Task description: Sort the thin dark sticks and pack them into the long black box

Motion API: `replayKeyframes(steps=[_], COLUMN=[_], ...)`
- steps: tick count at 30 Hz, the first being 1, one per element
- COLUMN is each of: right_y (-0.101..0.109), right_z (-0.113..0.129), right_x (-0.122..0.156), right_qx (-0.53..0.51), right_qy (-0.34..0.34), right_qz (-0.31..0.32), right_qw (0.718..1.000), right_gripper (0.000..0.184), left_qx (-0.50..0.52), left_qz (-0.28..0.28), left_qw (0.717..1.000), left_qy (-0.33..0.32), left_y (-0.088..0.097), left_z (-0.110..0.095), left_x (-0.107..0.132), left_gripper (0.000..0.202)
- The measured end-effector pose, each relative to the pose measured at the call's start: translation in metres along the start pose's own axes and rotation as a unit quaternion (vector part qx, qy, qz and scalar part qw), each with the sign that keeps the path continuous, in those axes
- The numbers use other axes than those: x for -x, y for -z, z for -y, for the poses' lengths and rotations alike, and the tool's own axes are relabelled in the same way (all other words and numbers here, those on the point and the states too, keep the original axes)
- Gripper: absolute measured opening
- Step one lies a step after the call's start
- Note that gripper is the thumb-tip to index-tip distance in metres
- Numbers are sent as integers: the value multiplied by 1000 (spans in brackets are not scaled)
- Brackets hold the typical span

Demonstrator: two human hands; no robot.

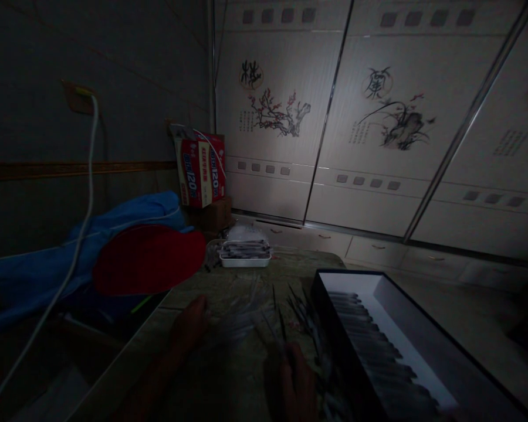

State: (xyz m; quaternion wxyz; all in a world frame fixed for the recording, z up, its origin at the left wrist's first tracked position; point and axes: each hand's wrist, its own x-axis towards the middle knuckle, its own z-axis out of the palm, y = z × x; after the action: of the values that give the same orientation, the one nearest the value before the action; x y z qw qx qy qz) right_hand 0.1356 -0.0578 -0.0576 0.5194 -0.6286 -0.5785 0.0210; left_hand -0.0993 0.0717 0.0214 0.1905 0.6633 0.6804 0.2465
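Observation:
The scene is dim and partly blurred. My left hand [192, 321] rests low over the table with its fingers curled; what they hold, if anything, cannot be made out. Just right of it lies a pile of clear plastic sleeves [242, 316]. My right hand [297, 375] is closed around a thin, dark, pen-like stick [282, 325] that points away from me. More thin dark sticks [301, 308] lie between that hand and a large open box [349, 272]. Inside the box, bundles of slim dark items in clear wrapping [369, 340] lie in a row.
A white tray [245, 262] full of slim sticks stands at the table's far edge [299, 258]. Blue fabric [136, 214] and a red oval thing [149, 258] lie at left, near a white cable [90, 176]. A red carton [202, 170] stands before sliding cupboard doors [277, 58].

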Motion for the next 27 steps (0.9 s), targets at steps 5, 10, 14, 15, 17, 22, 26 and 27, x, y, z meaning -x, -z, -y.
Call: replayKeyframes(steps=[5,10,14,15,17,22,26,27], right_y=[-3,-3,-1,0,0,1,5,7], right_z=[1,8,15,17,21,28,31,32], right_x=[5,-2,-9,-9,-10,-12,-18,-19], right_qx=[11,-10,-21,-19,-19,-69,-98,-106], right_qy=[7,-19,-57,-63,-70,-65,-73,-69], right_qz=[25,32,33,36,48,49,68,72], right_qw=[1000,999,998,997,996,994,990,989], right_gripper=[36,41,41,42,44,42,41,41], left_qx=[176,547,619,619,600,486,446,432], left_qz=[27,40,51,55,56,28,-12,-10], left_qw=[984,835,779,778,795,872,895,902], left_qy=[0,43,88,89,72,39,11,-2], left_y=[-2,-20,-40,-42,-43,-38,-35,-34], left_z=[-27,-54,-57,-56,-55,-48,-44,-44], left_x=[21,51,58,58,57,54,54,55], left_gripper=[33,39,44,45,44,39,23,20])
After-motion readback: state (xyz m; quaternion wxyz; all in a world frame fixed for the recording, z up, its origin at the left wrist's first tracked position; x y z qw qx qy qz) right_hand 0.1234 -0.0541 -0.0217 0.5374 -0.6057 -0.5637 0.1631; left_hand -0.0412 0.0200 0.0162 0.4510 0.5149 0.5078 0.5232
